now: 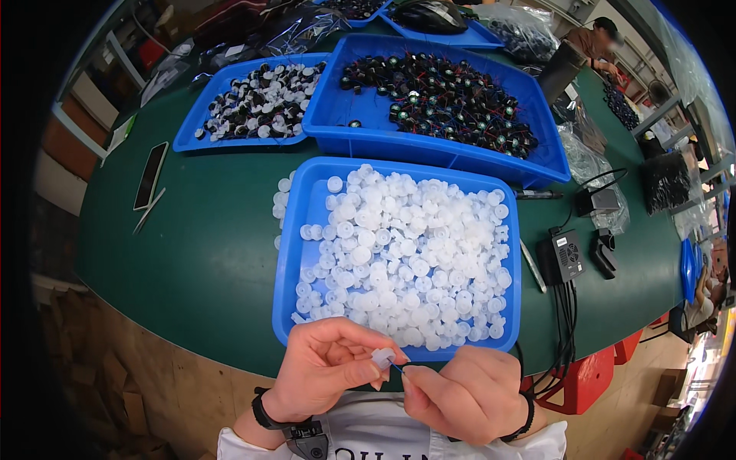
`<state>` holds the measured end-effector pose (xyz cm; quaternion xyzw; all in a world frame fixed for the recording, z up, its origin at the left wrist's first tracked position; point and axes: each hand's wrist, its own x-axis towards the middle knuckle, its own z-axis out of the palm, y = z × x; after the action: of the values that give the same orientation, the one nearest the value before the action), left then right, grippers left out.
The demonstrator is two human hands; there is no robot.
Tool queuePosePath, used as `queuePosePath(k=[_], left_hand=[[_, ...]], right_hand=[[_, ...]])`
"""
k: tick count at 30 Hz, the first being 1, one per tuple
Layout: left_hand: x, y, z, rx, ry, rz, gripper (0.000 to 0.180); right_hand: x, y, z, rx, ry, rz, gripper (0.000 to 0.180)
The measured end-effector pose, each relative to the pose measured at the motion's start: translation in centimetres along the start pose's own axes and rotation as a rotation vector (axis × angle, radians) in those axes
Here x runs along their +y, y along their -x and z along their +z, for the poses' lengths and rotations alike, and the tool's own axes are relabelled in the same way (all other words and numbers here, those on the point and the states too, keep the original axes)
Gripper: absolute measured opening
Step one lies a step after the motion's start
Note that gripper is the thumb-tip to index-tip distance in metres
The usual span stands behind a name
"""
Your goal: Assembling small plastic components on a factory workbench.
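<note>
Close to my body, at the near edge of a blue tray (285, 253), my left hand (322, 372) pinches a small translucent white plastic cap (382, 357) between thumb and fingers. Just right of it, the thumb and forefinger of my right hand (471, 391) are closed on a thin blue wire (396, 368) that runs to the cap. Whatever sits inside the cap is too small to make out. A heap of similar white caps (418, 253) fills most of the tray, and several more lie on the green table (207, 230) along its left side.
Behind stands a deep blue bin (437, 149) of black round parts with wires. Left of it, a shallower blue tray (188, 126) holds black-and-white pieces. A phone (151, 175) and tweezers (149, 211) lie left; a black cabled box (566, 254) right. Another person (590, 46) sits far right.
</note>
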<state>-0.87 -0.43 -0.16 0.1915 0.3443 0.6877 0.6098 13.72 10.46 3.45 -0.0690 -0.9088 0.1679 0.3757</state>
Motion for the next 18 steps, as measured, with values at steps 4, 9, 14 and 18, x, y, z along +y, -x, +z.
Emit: queuePosePath(k=[4, 9, 14, 18], left_hand=[[-0.04, 0.03, -0.09, -0.022, 0.035, -0.009, 0.023], [0.13, -0.08, 0.21, -0.008, 0.066, -0.036, 0.023], [0.22, -0.02, -0.10, -0.028, 0.028, -0.066, 0.023], [0.14, -0.11, 0.34, 0.044, 0.039, -0.059, 0.022]], right_hand=[[0.15, 0.10, 0.15, -0.003, -0.004, 0.008, 0.019], [0.20, 0.05, -0.05, -0.033, -0.032, 0.022, 0.020], [0.41, 0.03, -0.04, -0.054, -0.024, -0.030, 0.022], [0.28, -0.22, -0.23, -0.095, -0.019, -0.033, 0.022]])
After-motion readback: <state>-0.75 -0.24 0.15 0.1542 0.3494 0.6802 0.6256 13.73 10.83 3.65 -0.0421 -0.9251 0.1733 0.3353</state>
